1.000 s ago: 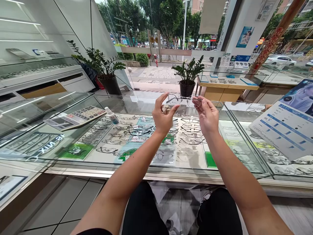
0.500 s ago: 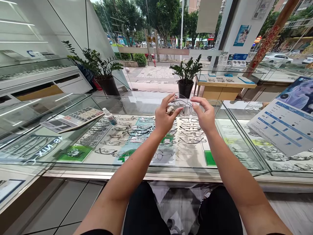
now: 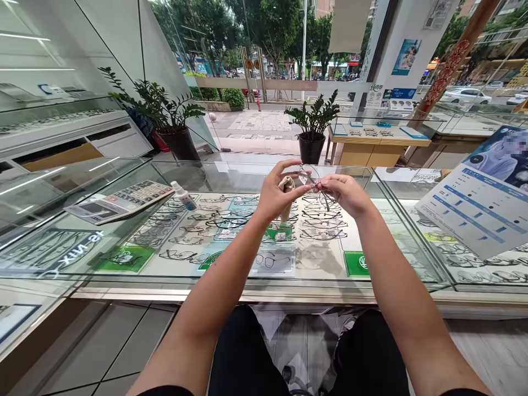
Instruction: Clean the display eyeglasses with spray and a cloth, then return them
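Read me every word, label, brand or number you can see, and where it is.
"XIN", apparently, slanting on the glass display case; adjoining characters unclear.
Calculator keys, bottle label: too small.
Blue-white card, wall poster, paper signs below: too blurred.
Held glasses: no text visible.

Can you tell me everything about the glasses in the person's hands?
The glasses have a very thin frame that looks like metal, and clear, roundish lenses. They are tilted in the air above the glass counter. The left hand has its thumb and a finger at the rim of one lens, and the right hand pinches them near the middle. The fingers partly hide them, so I can't tell how the side arms are folded.
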A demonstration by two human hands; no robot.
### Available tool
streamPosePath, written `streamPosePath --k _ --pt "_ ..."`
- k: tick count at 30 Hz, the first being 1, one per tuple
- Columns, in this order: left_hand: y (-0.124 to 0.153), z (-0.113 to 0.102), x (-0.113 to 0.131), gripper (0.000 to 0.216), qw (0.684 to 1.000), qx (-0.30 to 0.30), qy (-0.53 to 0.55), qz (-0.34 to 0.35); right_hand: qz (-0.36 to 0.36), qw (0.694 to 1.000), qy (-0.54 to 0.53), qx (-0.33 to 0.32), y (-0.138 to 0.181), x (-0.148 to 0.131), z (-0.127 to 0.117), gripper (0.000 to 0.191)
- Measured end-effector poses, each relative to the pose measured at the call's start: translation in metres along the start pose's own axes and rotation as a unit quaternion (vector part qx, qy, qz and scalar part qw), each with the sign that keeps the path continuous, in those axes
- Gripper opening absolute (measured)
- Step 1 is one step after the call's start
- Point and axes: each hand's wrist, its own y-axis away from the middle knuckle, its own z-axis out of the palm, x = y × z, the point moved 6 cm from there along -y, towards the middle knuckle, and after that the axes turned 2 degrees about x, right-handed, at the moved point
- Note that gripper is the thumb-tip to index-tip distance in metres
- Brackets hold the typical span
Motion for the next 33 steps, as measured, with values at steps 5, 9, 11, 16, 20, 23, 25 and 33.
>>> streamPosePath --k 5,9,11,16,20,23,25,33 --pt "0.000 0.001 -0.002 0.072 1.000 0.000 -0.013 0.010 -0.006 1.000 -0.006 0.022 -0.001 0.000 0.000 0.031" --pt "0.005 -0.006 -0.001 0.065 0.993 0.097 -0.065 0.030 -0.067 0.991 0.027 0.110 -0.002 0.001 -0.006 0.031" --pt "0.009 -0.004 0.001 0.045 0.987 0.127 -0.094 0.035 -0.140 0.971 0.093 0.170 0.004 -0.004 -0.004 0.026" --pt "0.015 0.022 -0.002 0.048 0.998 0.036 -0.043 -0.024 -0.294 0.888 0.280 0.215 0.025 -0.014 0.022 0.021" --pt "0.015 0.022 -0.009 0.047 0.995 0.063 0.033 -0.077 -0.321 0.857 0.335 0.223 0.032 -0.011 0.031 0.023" --pt "0.013 0.019 -0.018 0.048 0.988 0.063 0.062 -0.126 -0.323 0.855 0.346 0.213 0.033 -0.006 0.033 0.023" --pt "0.013 0.019 -0.022 0.049 0.984 0.054 0.071 -0.152 -0.324 0.855 0.346 0.209 0.033 -0.004 0.035 0.023" --pt "0.010 0.013 -0.019 0.054 0.977 0.091 0.102 -0.166 -0.327 0.865 0.342 0.165 0.033 -0.004 0.044 0.024"
